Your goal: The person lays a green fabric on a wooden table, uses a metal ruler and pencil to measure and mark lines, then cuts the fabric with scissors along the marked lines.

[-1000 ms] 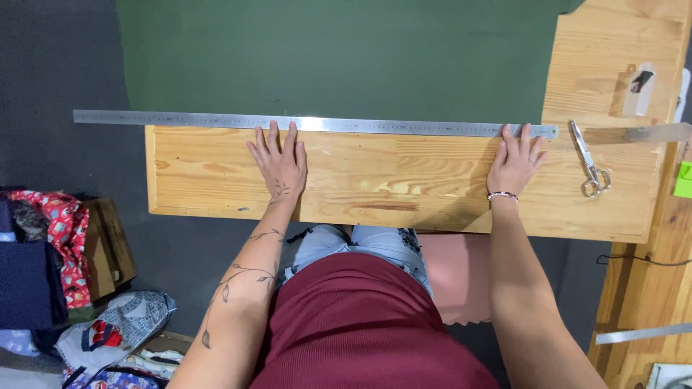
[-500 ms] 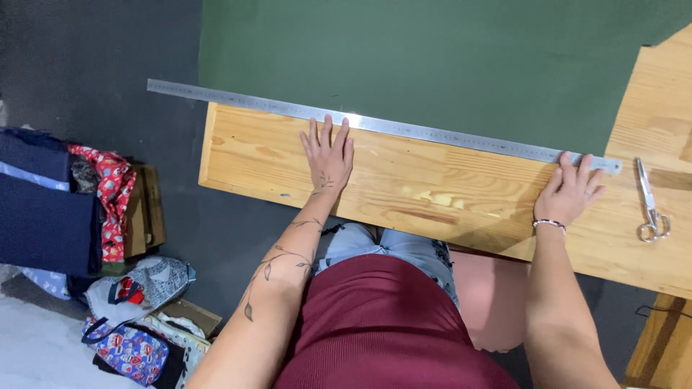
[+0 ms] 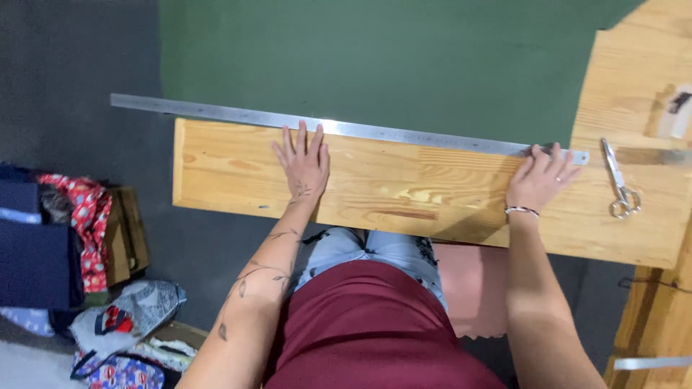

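Observation:
A long steel ruler (image 3: 216, 112) lies along the near edge of a dark green fabric (image 3: 375, 65) on a pale wooden table (image 3: 404, 191). My left hand (image 3: 304, 160) rests flat on the wood, fingers spread, with the fingertips touching the ruler. My right hand (image 3: 542, 176) lies flat near the ruler's right end, fingertips on it. Neither hand grips anything. The ruler's left end sticks out past the table's left edge.
Metal scissors (image 3: 618, 181) lie on the wood right of my right hand. On the floor at the left sit a wooden crate (image 3: 126, 234), dark and red patterned cloth (image 3: 79, 216) and printed bags (image 3: 122, 338). A pink stool (image 3: 468, 288) shows under the table.
The view has swung left, so the table, the ruler and both hands appear further right. Both hands stay flat against the ruler in the same places.

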